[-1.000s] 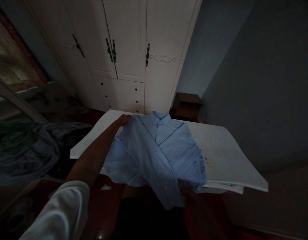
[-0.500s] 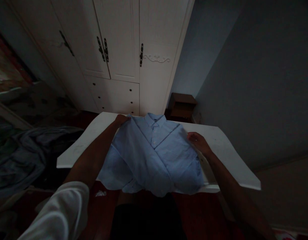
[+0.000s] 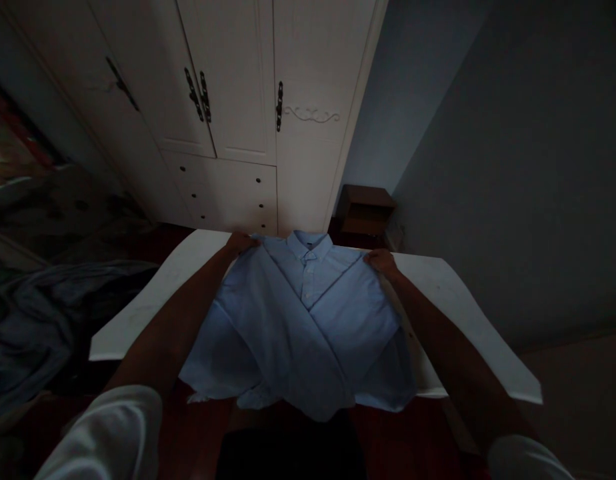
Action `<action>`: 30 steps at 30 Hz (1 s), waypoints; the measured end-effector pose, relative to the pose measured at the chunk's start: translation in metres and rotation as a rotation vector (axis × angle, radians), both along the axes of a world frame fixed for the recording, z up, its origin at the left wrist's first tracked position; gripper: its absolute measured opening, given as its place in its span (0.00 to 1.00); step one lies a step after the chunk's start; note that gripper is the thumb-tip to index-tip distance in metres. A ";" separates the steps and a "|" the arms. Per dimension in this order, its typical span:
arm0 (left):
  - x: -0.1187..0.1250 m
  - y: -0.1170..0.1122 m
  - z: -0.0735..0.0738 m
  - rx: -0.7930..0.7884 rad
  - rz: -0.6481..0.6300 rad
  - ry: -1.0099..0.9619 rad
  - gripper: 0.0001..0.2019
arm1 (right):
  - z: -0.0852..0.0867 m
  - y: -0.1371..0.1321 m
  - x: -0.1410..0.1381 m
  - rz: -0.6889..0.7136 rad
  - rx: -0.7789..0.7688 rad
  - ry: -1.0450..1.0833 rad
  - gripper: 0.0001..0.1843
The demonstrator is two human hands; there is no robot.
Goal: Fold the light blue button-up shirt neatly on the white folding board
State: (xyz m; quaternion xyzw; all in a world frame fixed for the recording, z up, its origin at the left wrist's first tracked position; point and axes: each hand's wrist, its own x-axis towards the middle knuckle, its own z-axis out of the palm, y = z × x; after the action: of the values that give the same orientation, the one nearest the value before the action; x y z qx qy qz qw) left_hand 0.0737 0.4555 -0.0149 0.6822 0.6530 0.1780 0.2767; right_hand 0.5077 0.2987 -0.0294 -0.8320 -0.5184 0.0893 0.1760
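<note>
A light blue button-up shirt (image 3: pixel 308 320) lies face up across a white table (image 3: pixel 438 287), its collar at the far edge and its lower part hanging over the near edge. Both sleeves are folded diagonally across its front. My left hand (image 3: pixel 242 244) is closed on the shirt's shoulder at the left. At the opposite shoulder, my right hand (image 3: pixel 381 261) pinches the cloth. Some pale material with small dark spots shows from under the shirt beside my right forearm; I cannot make out what it is.
Beyond the table stands a white wardrobe (image 3: pixel 313 167) with dark handles and drawers. A small brown cabinet (image 3: pixel 368 207) sits on the floor near the grey wall at right. Crumpled dark cloth (image 3: pixel 43 320) is heaped on the left, beside the table.
My right hand has moved inward and up to the right shoulder and closed on it. My left hand keeps its hold. The view has shifted slightly.
</note>
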 end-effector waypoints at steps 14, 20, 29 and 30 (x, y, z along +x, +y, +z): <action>0.026 -0.017 0.009 0.169 0.086 0.321 0.30 | 0.012 0.007 -0.016 -0.089 -0.055 -0.086 0.18; 0.056 -0.049 0.010 0.552 -0.360 0.444 0.31 | -0.008 -0.013 -0.038 0.267 0.176 -0.335 0.28; 0.065 -0.063 -0.029 0.463 -0.623 0.442 0.32 | -0.041 -0.025 -0.032 0.510 0.084 -0.244 0.36; 0.064 -0.062 -0.030 0.459 -0.617 0.441 0.32 | -0.041 -0.025 -0.028 0.516 0.075 -0.236 0.37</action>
State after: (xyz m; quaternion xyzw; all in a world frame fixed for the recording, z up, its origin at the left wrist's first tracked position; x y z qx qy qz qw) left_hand 0.1380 0.3931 -0.0446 0.9107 0.4056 0.0776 0.0123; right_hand 0.4794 0.2740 -0.0702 -0.6700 -0.7330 0.0144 0.1165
